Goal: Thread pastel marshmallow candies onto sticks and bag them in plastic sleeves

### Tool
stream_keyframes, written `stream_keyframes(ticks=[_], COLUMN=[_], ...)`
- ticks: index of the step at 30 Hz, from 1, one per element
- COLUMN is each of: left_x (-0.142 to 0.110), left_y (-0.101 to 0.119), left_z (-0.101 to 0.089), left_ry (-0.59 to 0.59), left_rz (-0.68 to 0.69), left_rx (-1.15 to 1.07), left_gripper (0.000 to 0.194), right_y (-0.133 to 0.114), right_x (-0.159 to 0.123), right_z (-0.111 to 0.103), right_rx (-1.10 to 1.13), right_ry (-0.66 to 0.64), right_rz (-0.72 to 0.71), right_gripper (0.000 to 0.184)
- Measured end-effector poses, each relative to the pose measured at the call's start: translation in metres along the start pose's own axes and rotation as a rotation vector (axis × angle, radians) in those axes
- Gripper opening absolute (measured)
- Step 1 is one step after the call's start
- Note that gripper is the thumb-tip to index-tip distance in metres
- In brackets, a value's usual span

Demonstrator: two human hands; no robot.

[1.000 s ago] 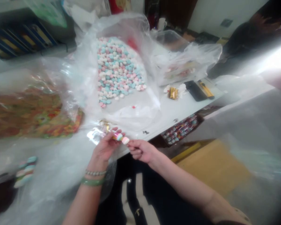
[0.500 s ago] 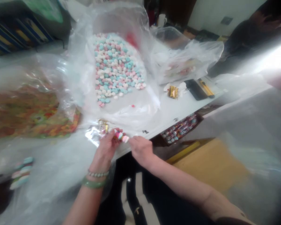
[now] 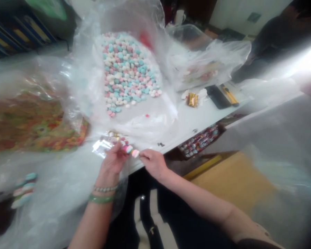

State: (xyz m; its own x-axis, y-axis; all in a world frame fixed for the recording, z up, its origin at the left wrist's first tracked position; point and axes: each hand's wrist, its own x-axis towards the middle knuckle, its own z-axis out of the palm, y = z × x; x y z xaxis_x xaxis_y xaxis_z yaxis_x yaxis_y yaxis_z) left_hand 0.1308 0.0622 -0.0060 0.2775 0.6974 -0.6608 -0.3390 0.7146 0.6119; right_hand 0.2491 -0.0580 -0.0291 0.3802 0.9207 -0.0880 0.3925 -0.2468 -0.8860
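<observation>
Left hand (image 3: 115,159): partly closed, thumb and fingers around a short row of candies (image 3: 135,153); pink, pale blue and white pieces show. Right hand (image 3: 153,164): curled, with thumb and forefinger pinched narrow at the row's right end; exact contact part hidden by the fingers. The row lies between the two hands, over the near edge of the white table (image 3: 181,126).

Pose: left forearm rises from the bottom edge, wearing a beaded bracelet (image 3: 106,188) and a green bangle (image 3: 101,199). Right forearm slants in from lower right, back of the hand upward.

Just beyond the left hand: shiny clear film (image 3: 100,147) on the table, gold strips near it. Farther up, a heap of pink, blue and white candies (image 3: 126,69) in an open clear bag (image 3: 155,119). Left: a bag of red, orange and green sweets (image 3: 28,121). Right: a gold bundle (image 3: 192,100), a dark flat item (image 3: 217,97) and a yellow cutter (image 3: 230,95). Below the table edge, a box of wrapped candies (image 3: 200,141).

Writing: blue binders (image 3: 18,34), upper left, bear pale spine labels too blurred to read.
</observation>
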Motion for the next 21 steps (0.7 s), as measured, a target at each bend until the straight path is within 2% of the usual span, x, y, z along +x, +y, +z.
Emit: stream_keyframes(ticks=[5,8,13,17,19,21], left_x=[-0.003,-0.005,-0.002,0.004,0.005,0.004], left_y=[0.009,0.009,0.0,-0.009,-0.012,-0.014], left_z=[0.005,0.01,0.016,0.017,0.015,0.013], left_ry=[0.037,0.07,0.116,0.064,0.027,-0.01], left_rz=[0.021,0.072,0.15,0.211,0.234,0.244], left_rx=[-0.066,-0.121,-0.172,-0.138,-0.084,-0.01], left_gripper=[0.01,0.018,0.025,0.014,0.011,0.014], right_y=[0.003,0.003,0.0,0.001,0.004,0.006], right_x=[0.0,0.002,-0.004,-0.009,-0.008,-0.004], right_z=[0.001,0.0,-0.001,0.0,-0.001,-0.001], right_rx=[-0.102,-0.126,-0.307,-0.47,-0.438,-0.309], right_ry=[0.031,0.018,-0.014,0.0,-0.004,-0.006], right_rz=[-0.047,-0.067,-0.215,-0.298,-0.284,-0.225], right_gripper=[0.018,0.017,0.019,0.023,0.023,0.023])
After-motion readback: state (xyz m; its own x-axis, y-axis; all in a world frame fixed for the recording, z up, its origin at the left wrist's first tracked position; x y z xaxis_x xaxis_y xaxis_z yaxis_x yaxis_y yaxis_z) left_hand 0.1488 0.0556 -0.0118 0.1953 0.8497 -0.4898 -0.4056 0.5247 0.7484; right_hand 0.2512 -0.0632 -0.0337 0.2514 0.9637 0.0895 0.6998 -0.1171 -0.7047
